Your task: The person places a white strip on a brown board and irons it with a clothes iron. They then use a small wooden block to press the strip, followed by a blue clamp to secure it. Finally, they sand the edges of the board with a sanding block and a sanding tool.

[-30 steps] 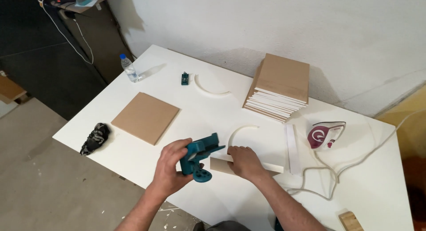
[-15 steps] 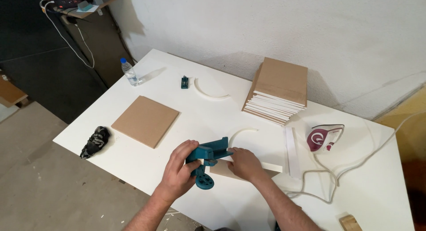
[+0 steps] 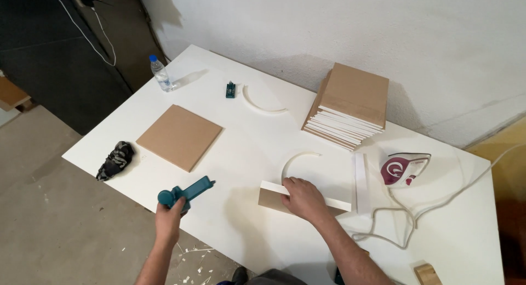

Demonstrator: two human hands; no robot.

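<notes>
The left hand [image 3: 169, 218] is clenched around the round handle end of a teal tool [image 3: 185, 193], holding it at the near-left edge of the desk [image 3: 246, 230]. The tool's long axis runs from the hand up and to the right, its narrow tip pointing toward the middle of the desk. The right hand [image 3: 304, 199] lies palm down with fingers curled over a small brown panel with a white edge strip [image 3: 307, 199], pressing it flat; this grip is a loose hold-down and not a fist. The panel lies near the front edge of the desk, its long axis running left to right, tilted slightly down toward the right.

The desk is white and stands against a pale wall, with a grey concrete floor below showing scattered white shavings. On it lie a single brown square board [image 3: 179, 136], a stack of boards [image 3: 349, 105] near the wall, two curved white strips [image 3: 262, 104] [image 3: 296, 161], a straight white strip [image 3: 360, 182], a clothes iron [image 3: 404, 169] with its cord, a water bottle [image 3: 160, 73], a small teal block [image 3: 230, 90] and a dark rag [image 3: 115, 159].
</notes>
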